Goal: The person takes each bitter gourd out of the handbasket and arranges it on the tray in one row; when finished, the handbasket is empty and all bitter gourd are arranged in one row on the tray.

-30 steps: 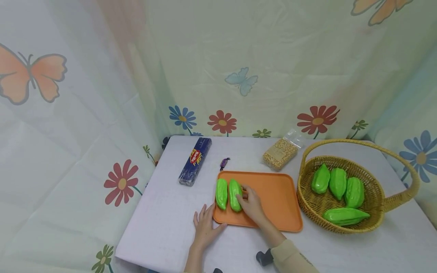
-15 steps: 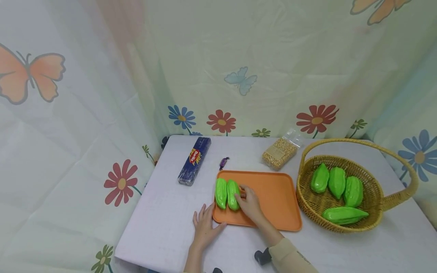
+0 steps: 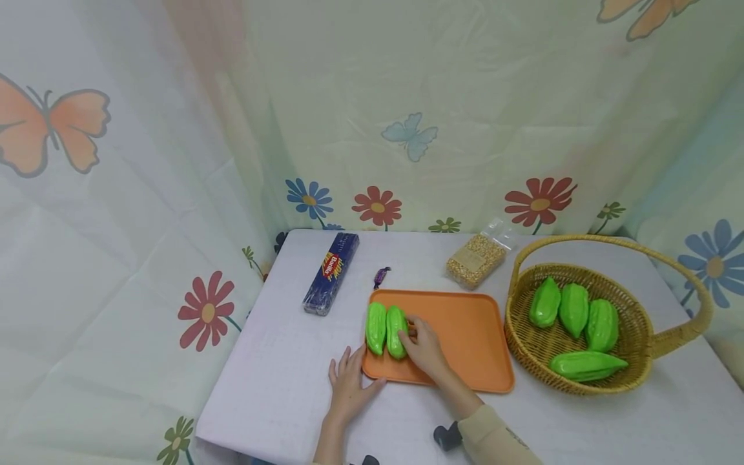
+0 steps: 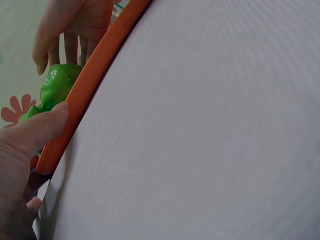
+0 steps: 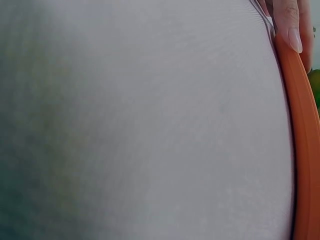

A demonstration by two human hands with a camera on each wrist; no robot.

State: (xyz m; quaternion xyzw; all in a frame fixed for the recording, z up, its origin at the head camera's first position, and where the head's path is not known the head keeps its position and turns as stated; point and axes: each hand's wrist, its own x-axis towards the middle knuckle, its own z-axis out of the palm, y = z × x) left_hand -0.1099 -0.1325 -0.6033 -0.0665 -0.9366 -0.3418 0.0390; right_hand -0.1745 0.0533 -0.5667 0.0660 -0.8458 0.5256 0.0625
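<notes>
Two green ridged bitter melons lie side by side at the left end of an orange tray (image 3: 459, 329): a left one (image 3: 376, 328) and a right one (image 3: 396, 336). My right hand (image 3: 426, 350) holds the right melon from its right side, thumb and fingers at its edge. At the tray's front left corner, my left hand (image 3: 347, 386) spreads its fingers, with the thumb at the front rim. The left wrist view has that thumb (image 4: 42, 127) on the orange rim. Beyond it, the right hand's fingers reach down behind a green melon (image 4: 60, 85).
A wicker basket (image 3: 523, 361) with a tall handle holds several more bitter melons right of the tray. Behind the tray lie a blue Barilla pasta pack (image 3: 331, 274), a purple wrapped candy (image 3: 381, 278) and a bag of yellowish grains (image 3: 478, 259). A flowered curtain (image 3: 349, 129) backs the table.
My right hand has moved the right melon leftward until it lies close against the left one. It has barely moved in the last half second. My left hand stays at the tray corner.
</notes>
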